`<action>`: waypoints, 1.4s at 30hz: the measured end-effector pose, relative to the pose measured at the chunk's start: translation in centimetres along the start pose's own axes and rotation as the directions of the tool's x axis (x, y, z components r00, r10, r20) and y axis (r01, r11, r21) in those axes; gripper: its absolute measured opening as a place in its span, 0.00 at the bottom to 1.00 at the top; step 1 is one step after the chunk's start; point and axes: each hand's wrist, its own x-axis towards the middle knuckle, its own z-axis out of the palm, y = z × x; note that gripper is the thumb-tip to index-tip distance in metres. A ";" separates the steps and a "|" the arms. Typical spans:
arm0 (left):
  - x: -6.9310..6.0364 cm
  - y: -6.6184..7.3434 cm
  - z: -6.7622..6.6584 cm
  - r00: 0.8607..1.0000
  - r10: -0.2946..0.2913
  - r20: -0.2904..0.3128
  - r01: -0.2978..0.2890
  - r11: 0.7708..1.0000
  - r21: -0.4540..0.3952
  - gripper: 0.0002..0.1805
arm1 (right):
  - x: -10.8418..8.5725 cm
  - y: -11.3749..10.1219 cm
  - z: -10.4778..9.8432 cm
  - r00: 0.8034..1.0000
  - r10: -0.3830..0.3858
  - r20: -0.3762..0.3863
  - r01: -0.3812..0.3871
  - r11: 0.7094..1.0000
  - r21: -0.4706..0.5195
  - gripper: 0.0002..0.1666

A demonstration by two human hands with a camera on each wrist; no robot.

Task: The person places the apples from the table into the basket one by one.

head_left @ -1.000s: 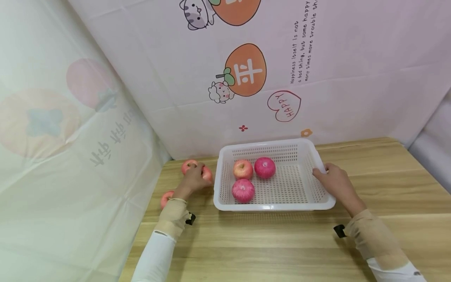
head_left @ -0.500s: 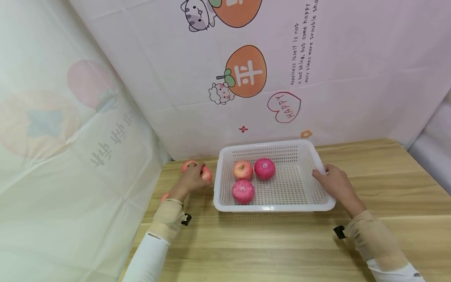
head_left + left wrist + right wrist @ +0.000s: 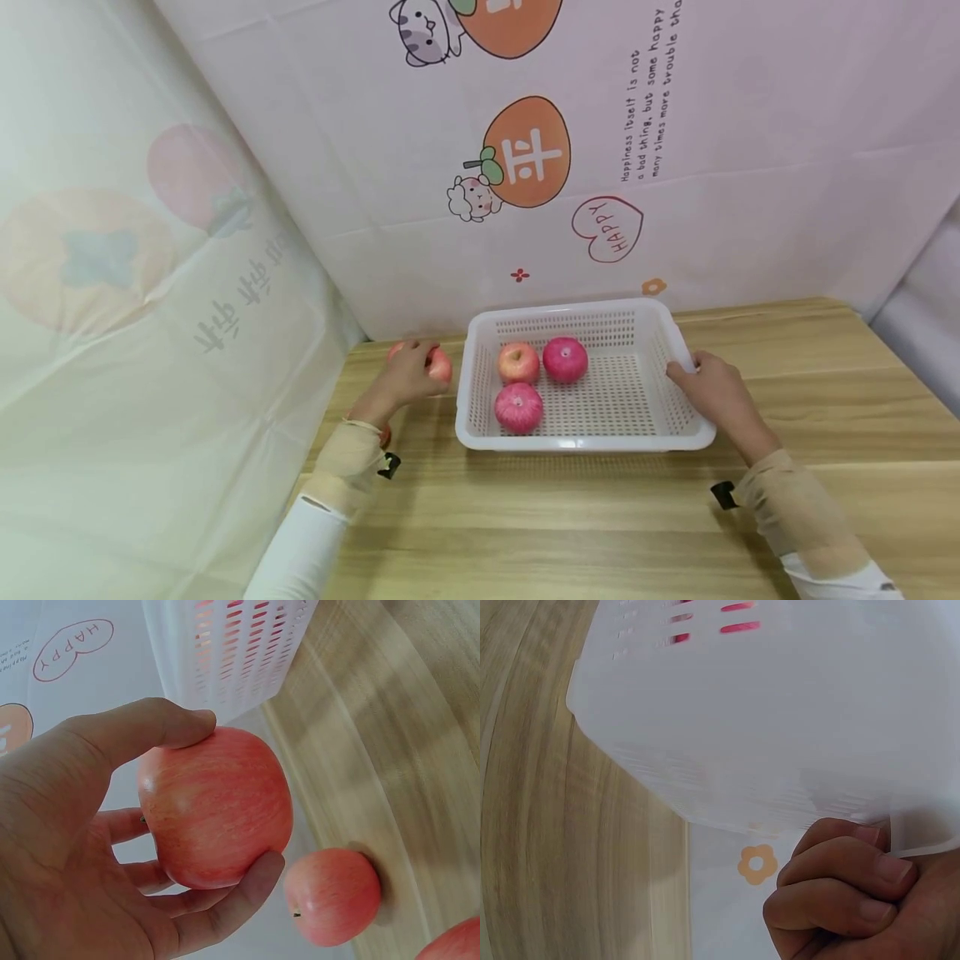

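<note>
Left of centre, head view, the L hand (image 3: 401, 379) has thumb & fingers clamped on the held apple (image 3: 440, 365), just beside the L end of the white basket (image 3: 570, 443). L wrist view: that apple's mid-frame, 2nd apple (image 3: 332, 896) lower R on the table (image 3: 600, 525), 3rd apple (image 3: 456, 943) cut off at bottom R corner. R of centre, head view, the R hand (image 3: 716, 392) grips the basket's R end, fingers curled (R wrist view, lower R). Basket's L half has 3 apples: yellowish apple (image 3: 519, 362) upper L, dk pink apple (image 3: 566, 360) to its R, streaky pink apple (image 3: 519, 408) below. Printed cloth (image 3: 750, 208) fills upper frame.
</note>
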 end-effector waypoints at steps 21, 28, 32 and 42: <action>-0.7 1.7 -1.5 0.996 0.058 -0.064 -0.054 0.996 0.067 0.41 | 0.0 -0.4 -0.3 1.000 0.005 0.004 -0.005 1.000 -0.017 0.42; -0.9 2.5 -2.4 0.995 0.077 -0.061 -0.073 0.995 0.062 0.38 | 0.2 -0.4 -0.2 1.000 0.011 0.005 -0.011 1.000 -0.012 0.43; -1.0 2.9 -2.5 0.995 0.078 -0.064 -0.074 0.995 0.068 0.35 | 0.1 -0.4 -0.2 1.000 0.008 0.007 -0.008 1.000 -0.012 0.43; -1.2 4.0 -2.1 0.995 0.100 -0.030 -0.097 0.993 0.073 0.38 | 0.0 -0.2 -0.2 1.000 0.017 0.001 -0.017 1.000 -0.013 0.44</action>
